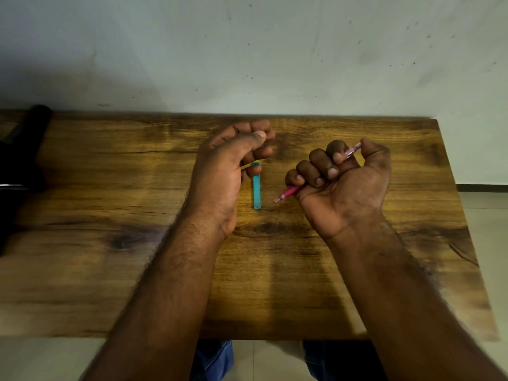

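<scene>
My right hand [343, 174] is curled in a fist round a pink pen [288, 192]. The pen's tip points down-left toward the table and its clear pink end sticks out by the thumb. My left hand [231, 160] hovers to the left with its fingers curled. A slim teal case [256, 192] hangs upright from the lowest fingers of the left hand, its lower end near the wooden table [110, 215]. The case's top is hidden behind those fingers. The pen tip is a short way right of the case.
A dark object [22, 160] lies at the table's far left edge. A pale wall stands right behind the table. The table's right edge drops to a light floor. Blue-clad knees [217, 361] show under the near edge.
</scene>
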The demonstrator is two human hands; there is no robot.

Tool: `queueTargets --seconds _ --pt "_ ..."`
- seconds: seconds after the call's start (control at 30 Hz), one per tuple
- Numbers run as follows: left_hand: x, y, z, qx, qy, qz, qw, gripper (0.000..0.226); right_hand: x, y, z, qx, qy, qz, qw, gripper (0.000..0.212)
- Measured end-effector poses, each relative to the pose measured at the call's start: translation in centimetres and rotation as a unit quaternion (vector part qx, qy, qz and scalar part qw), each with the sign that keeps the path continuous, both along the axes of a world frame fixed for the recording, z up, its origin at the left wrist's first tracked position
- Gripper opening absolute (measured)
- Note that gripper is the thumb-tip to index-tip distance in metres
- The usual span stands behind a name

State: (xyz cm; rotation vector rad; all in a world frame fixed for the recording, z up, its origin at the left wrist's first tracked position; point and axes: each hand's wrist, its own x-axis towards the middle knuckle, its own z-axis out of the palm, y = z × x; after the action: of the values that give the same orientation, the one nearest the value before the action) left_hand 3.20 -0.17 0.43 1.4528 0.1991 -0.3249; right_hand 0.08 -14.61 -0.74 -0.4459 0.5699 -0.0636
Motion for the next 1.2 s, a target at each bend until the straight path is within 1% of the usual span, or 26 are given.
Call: queueTargets --seconds 0.27,0.43,0.53,0.67,0.77,0.9,1.0,1.2 --pt "0.03 0.04 0.01 0.002 -0.001 0.0 1.0 0.027 0.12 -0.04 0.05 0.009 -0.006 0.004 1.0 0.049" --pt "0.0 -0.02 0.01 0.003 0.001 0.0 1.0 0.026 0.14 -0.04 0.03 -0.003 -0.003 0.004 1.0 0.048" --pt "-0.01 0.01 0.03 0.0 0.001 -0.001 1.0 0.026 0.08 -0.01 0.02 0.007 -0.004 0.006 1.0 0.051" --pt "0.0 0.05 0.06 0.0 0.002 -0.001 1.0 0.026 0.12 0.01 0.0 -0.01 0.0 0.009 1.0 0.051" --pt "0.01 0.08 0.05 0.003 0.0 -0.001 1.0 0.025 0.12 0.03 0.02 0.006 -0.002 0.015 1.0 0.052" --pt "0.01 0.01 0.05 0.002 0.002 -0.002 1.0 0.025 0.17 0.11 0.02 -0.014 -0.001 0.018 1.0 0.049" --pt "0.05 0.01 0.03 0.0 0.004 -0.001 1.0 0.025 0.14 0.09 0.03 -0.003 -0.004 0.018 1.0 0.051" --pt "0.05 -0.02 -0.06 0.001 0.005 0.0 1.0 0.025 0.17 0.01 0.05 -0.011 -0.003 0.011 1.0 0.051"
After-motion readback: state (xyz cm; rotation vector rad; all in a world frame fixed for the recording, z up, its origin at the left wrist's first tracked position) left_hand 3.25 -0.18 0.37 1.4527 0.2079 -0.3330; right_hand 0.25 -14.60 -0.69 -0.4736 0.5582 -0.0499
